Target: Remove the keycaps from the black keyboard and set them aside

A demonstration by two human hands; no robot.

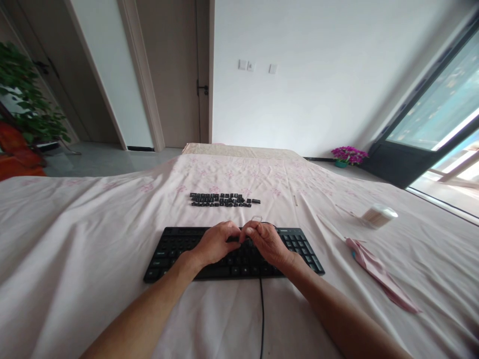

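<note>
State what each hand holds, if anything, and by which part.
The right hand seems to hold a wire loop, but its grip point is hidden; I cannot tell for the left hand.

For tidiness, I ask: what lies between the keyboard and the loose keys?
Mostly bare sheet, as the head view shows; a thin loop by the right hand projects beyond the keyboard toward the loose keys.

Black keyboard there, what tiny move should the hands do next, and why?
Perhaps the right hand should ease its thin loop gently upward: it seems to grip the loop low over the keyboard, the left hand is close beside, and loose keycaps lie beyond.
</note>
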